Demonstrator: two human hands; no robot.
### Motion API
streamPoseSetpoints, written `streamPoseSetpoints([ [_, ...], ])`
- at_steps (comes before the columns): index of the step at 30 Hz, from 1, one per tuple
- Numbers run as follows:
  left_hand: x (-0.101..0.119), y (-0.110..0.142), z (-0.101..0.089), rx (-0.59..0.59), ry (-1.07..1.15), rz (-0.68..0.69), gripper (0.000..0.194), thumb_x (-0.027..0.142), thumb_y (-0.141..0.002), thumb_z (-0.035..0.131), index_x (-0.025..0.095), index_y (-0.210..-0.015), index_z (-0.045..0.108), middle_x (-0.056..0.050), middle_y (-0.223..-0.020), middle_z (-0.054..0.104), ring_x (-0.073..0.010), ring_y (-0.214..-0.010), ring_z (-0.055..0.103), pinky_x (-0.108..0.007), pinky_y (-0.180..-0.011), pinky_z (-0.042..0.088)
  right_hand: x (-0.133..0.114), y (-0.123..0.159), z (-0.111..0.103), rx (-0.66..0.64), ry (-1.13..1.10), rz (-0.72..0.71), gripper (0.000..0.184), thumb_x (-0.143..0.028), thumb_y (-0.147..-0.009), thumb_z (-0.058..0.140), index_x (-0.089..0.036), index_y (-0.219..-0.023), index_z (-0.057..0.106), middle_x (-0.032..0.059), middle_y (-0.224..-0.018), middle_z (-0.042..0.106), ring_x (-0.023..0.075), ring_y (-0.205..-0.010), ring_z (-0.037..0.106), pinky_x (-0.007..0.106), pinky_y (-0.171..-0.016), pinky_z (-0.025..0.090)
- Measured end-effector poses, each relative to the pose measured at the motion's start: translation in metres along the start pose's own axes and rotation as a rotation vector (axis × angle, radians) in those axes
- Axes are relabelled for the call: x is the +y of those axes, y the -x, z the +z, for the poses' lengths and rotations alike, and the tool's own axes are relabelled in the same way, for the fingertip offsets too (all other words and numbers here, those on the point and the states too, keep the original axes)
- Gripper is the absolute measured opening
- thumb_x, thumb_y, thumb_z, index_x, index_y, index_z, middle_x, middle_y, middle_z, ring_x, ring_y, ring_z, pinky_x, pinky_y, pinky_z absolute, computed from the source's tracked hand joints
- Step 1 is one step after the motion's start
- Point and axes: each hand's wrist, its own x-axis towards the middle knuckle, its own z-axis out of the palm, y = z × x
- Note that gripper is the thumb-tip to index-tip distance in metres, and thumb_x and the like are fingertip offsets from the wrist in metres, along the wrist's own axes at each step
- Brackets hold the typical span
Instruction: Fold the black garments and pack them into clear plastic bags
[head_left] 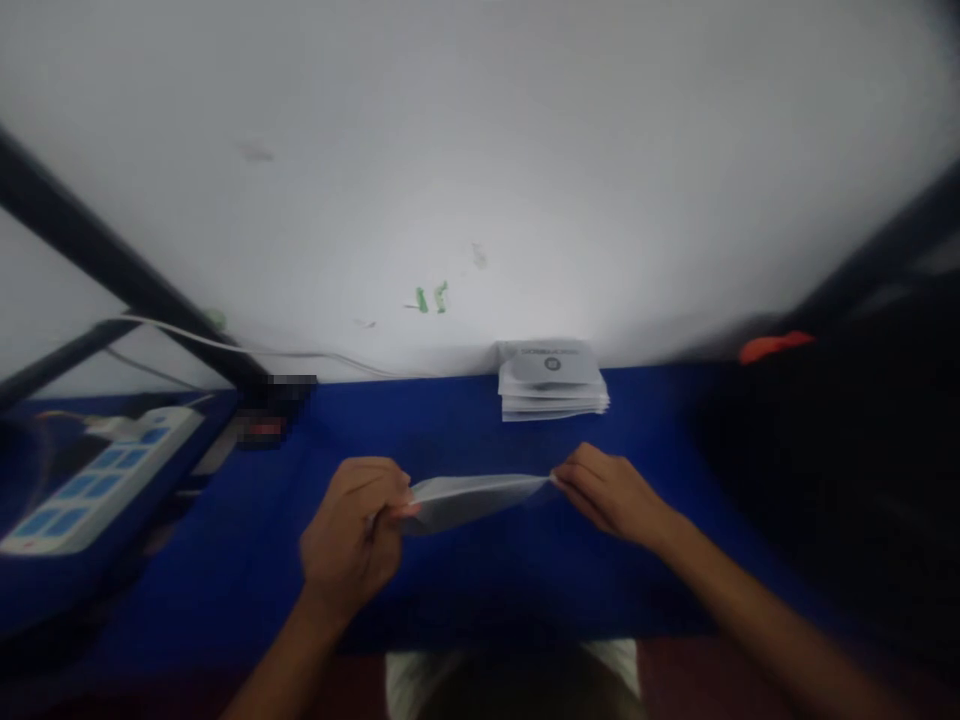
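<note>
A translucent plastic bag is stretched between my two hands, above the blue table surface. My left hand pinches its left end, the fingers closed. At the other end, my right hand grips the corner between thumb and fingertips. Whether anything lies inside the bag cannot be made out. Beyond my hands, against the wall, lies a stack of flat white printed packets.
A white power strip with blue sockets lies at the left. A pale cable runs along the white wall. Dark frame posts stand at both sides. An orange object is at the right, beside a dark area.
</note>
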Motion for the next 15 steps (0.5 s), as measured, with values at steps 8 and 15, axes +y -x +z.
streamPoseSetpoints([
  [8, 0.030, 0.001, 0.040, -0.063, 0.460, -0.001, 0.008, 0.016, -0.094, 0.051, 0.018, -0.086, 0.053, -0.001, -0.077, 0.057, -0.0141, -0.074, 0.061, -0.032, -0.066, 0.054, -0.029, -0.020, -0.004, -0.042, -0.327, 0.089, 0.052, -0.027, -0.082, 0.065, -0.017, -0.131, 0.051, 0.0157, -0.122, 0.063, 0.0270, -0.110, 0.059, 0.042, -0.090, 0.050],
  [15, 0.010, 0.000, 0.065, 0.142, 0.284, 0.034, 0.006, 0.022, -0.090, 0.057, 0.020, -0.095, 0.054, -0.003, -0.085, 0.058, -0.0178, -0.078, 0.062, -0.039, -0.071, 0.056, -0.005, -0.021, 0.000, 0.121, -0.210, 0.085, 0.064, -0.003, -0.074, 0.048, -0.017, -0.137, 0.049, 0.0137, -0.125, 0.065, 0.0256, -0.113, 0.064, 0.038, -0.090, 0.054],
])
